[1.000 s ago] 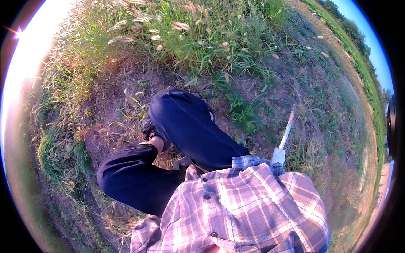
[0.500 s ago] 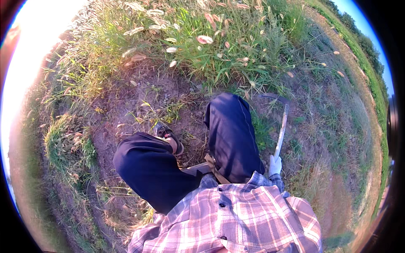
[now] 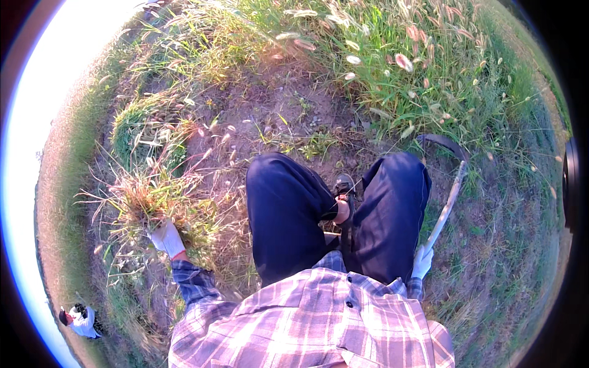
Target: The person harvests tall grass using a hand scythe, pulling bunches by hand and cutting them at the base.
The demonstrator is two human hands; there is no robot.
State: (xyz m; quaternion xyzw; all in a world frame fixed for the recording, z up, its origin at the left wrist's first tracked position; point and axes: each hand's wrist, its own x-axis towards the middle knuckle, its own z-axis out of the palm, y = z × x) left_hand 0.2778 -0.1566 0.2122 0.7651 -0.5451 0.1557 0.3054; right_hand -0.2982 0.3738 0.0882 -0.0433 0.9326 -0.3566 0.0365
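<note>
white gloves cover both hands. the left hand (image 3: 167,239), out to the side, grasps a loose bunch of grass (image 3: 142,199), its fingertips hidden among the stalks. the right hand (image 3: 422,262) is wrapped around the lower handle of a sickle (image 3: 447,203) just beside the right leg, its dark curved blade pointing left. between the hands are bent knees in dark trousers (image 3: 282,214) and one shoe (image 3: 345,184). green cut grass (image 3: 130,132) lies beyond the bunch; tall grass with fuzzy seed heads (image 3: 423,92) stands ahead. another person (image 3: 84,321) is far off at lower left.
</note>
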